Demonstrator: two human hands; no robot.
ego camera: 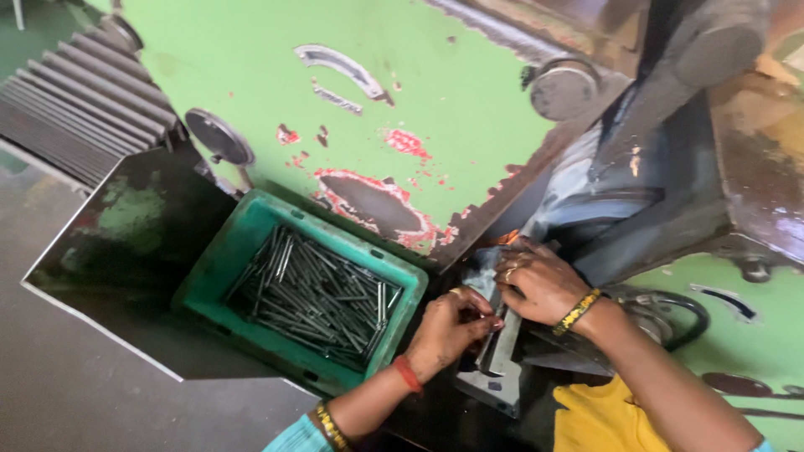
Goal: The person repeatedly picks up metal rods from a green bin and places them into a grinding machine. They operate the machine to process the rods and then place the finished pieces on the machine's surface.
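Yellow cloth (pixel 590 418) lies closest to the lens, at about 5 o'clock in the view, just under the right forearm. Both hands meet over a grey metal fixture (pixel 494 368) a little right of centre. Left hand (pixel 448 326), wearing a red thread and a gold bangle at the wrist, has its fingertips drawn together in a pinch on something small and dark at the fixture's channel; what exactly it pinches is too small to tell. Right hand (pixel 540 285), with rings and a yellow-green bangle, lies palm down at 1 o'clock from the left one, fingers curled and pressing on the upper end of the fixture, against the dark steel machine block (pixel 662 192). At 9 o'clock from the hands sits a green plastic crate (pixel 226 259) holding a heap of thin grey metal rods (pixel 318 297). Behind it rises the green machine body (pixel 251 84), its paint chipped red in patches.
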